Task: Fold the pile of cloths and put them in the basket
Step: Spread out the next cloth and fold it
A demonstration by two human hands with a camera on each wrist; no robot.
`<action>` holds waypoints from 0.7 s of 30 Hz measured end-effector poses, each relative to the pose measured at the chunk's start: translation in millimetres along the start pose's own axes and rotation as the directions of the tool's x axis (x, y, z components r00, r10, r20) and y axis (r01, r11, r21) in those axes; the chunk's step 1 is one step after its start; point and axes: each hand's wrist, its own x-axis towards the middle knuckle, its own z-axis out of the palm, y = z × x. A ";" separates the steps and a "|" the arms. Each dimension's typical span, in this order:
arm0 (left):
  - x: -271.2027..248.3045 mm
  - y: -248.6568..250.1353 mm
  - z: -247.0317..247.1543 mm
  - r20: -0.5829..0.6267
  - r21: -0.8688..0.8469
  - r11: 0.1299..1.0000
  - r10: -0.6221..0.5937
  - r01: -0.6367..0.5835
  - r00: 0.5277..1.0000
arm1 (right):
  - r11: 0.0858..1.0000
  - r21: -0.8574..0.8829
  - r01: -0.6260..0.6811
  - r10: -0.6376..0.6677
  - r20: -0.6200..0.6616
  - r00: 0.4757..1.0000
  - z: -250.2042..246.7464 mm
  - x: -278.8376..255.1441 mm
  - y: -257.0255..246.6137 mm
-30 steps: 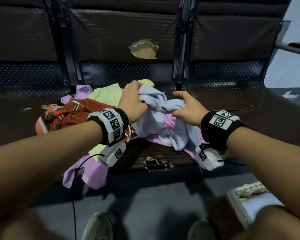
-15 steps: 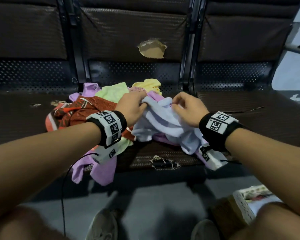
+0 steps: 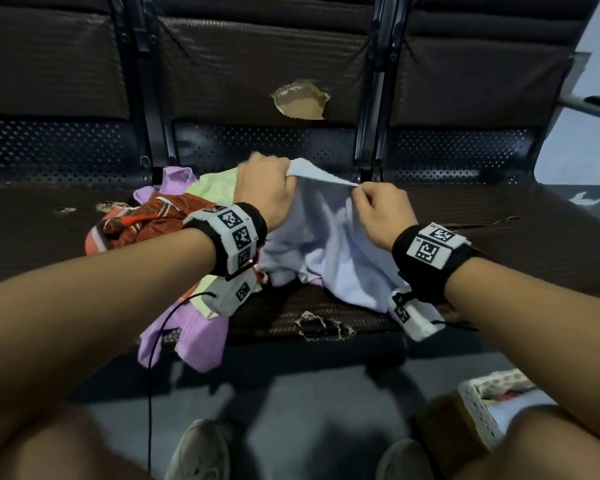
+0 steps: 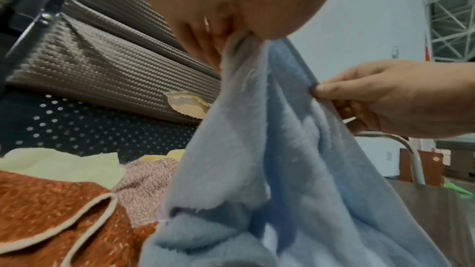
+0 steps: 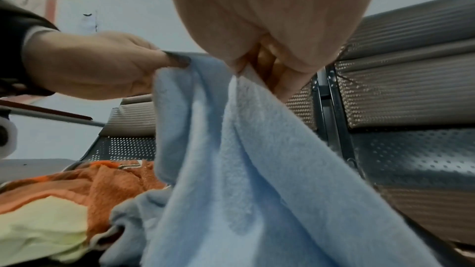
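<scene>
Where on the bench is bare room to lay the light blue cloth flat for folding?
The dark seat right of the light blue cloth looks bare, as does the left seat beyond the orange patterned cloth. The middle seat is crowded with the pile.

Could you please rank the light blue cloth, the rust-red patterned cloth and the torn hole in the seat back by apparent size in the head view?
1. light blue cloth
2. rust-red patterned cloth, partly hidden by the left arm
3. torn hole
</scene>
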 end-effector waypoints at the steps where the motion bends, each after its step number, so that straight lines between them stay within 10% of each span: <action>1: 0.9 -0.8 -0.1 0.019 -0.099 0.995 -0.013 0.015 1.000 | 1.000 0.000 0.008 -0.008 -0.029 1.000 -2.6 1.2 0.3; 9: -0.1 14.1 -13.6 0.207 -0.377 0.926 0.094 -0.010 0.974 | 0.984 0.112 0.139 -0.130 -0.082 0.988 -20.6 4.6 -6.9; 16: 24.5 24.5 -44.0 0.165 -0.182 0.957 -0.198 0.227 0.966 | 0.939 0.076 0.334 -0.340 0.075 0.937 -30.7 -5.2 -23.7; 21: 33.7 35.4 -70.5 0.084 0.018 0.983 -0.184 0.183 0.979 | 0.911 0.048 0.409 -0.411 0.162 0.897 -44.2 1.9 -48.0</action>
